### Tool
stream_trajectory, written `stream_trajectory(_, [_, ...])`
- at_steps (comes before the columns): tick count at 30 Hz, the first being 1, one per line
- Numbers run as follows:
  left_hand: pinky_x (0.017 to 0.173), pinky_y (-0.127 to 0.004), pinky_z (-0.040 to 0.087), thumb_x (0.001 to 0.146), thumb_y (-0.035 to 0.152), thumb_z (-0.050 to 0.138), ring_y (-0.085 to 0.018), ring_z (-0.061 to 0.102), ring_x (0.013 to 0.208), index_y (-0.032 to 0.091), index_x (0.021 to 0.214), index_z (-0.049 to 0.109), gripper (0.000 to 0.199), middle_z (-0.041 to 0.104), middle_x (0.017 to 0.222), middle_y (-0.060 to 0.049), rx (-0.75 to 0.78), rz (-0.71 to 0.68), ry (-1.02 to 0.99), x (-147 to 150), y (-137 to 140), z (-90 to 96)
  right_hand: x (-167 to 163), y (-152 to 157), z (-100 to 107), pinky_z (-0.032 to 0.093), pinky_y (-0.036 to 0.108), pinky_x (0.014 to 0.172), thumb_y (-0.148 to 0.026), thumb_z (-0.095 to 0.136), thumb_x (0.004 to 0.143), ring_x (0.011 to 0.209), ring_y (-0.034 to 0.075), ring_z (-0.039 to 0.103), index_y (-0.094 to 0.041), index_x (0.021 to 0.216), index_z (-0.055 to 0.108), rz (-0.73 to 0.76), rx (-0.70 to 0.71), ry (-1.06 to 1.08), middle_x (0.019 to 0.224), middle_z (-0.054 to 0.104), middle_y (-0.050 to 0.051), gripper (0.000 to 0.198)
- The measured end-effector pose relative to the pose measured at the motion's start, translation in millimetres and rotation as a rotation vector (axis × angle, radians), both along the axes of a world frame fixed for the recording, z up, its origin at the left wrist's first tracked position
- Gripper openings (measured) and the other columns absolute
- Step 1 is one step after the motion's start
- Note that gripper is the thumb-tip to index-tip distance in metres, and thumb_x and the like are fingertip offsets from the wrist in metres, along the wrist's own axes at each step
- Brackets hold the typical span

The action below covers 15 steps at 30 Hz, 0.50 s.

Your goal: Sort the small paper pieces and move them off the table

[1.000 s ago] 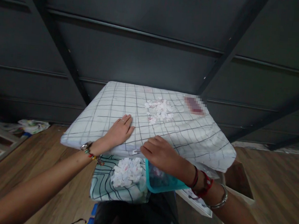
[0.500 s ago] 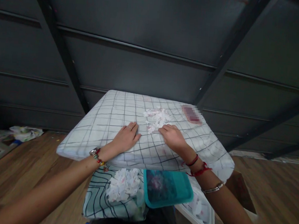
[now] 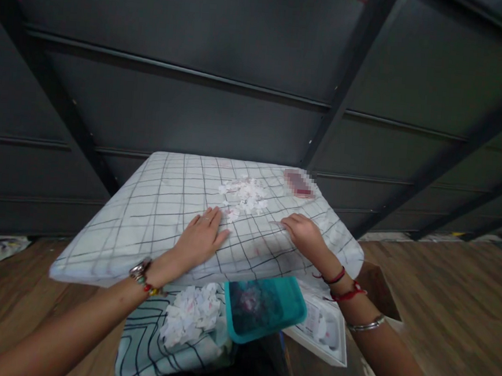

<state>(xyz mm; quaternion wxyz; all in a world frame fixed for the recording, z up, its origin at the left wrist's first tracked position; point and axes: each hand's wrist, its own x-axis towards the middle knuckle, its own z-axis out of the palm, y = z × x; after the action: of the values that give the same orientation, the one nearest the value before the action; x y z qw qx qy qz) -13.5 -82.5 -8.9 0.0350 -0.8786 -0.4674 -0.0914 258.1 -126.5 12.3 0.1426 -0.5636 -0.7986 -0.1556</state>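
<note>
My left hand lies flat on the white checked cloth, its fingers stretched out beside the near left of a loose pile of small white paper pieces. My right hand is to the right of that pile, fingers pinched on a small thin whitish strip that looks like a paper piece. Below the table edge, a heap of crumpled white paper pieces rests on a green cloth with dark lines. Next to it stands a teal plastic tub with a dark, blurred content.
A pixelated reddish flat object lies at the cloth's far right. A white box holding pale items sits right of the tub. An open cardboard box stands on the wooden floor. A dark panelled wall rises behind the table.
My right hand has moved right, away from the pile's near edge, with a thin strip now showing at its fingertips. My left hand stays flat. The whole view has shifted.
</note>
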Motion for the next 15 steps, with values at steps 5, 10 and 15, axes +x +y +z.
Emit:
stream_trajectory(5, [0.104,-0.044,0.023,0.090,0.048,0.028,-0.029,0.022,0.131,0.000,0.135,0.027,0.066,0.027,0.141,-0.020,-0.063,-0.016,-0.009,13,-10,-9.6,-20,-20,-2,0.039,0.026,0.070,-0.017,0.041,0.088,0.076,0.016,0.051,-0.016,0.082,0.061,0.063,-0.083,-0.050,0.075,0.059,0.006,0.021])
stream_trajectory(10, [0.105,-0.044,0.020,0.090,0.048,0.026,-0.029,0.020,0.132,0.000,0.134,0.028,0.065,0.025,0.142,-0.018,-0.066,0.006,0.010,13,-10,-12.7,-18,-25,13,0.040,0.024,0.068,-0.021,0.038,0.090,0.076,0.014,0.053,-0.016,0.083,0.062,0.082,-0.082,0.108,0.077,0.059,0.006,0.025])
stream_trajectory(15, [0.105,-0.044,0.021,0.090,0.047,0.025,-0.029,0.020,0.132,0.000,0.135,0.027,0.065,0.025,0.142,-0.018,-0.077,0.008,0.018,14,-11,-9.1,-19,-8,14,0.041,0.026,0.072,-0.023,0.040,0.090,0.079,0.016,0.054,-0.013,0.083,0.063,0.075,-0.100,0.142,0.078,0.061,0.007,0.025])
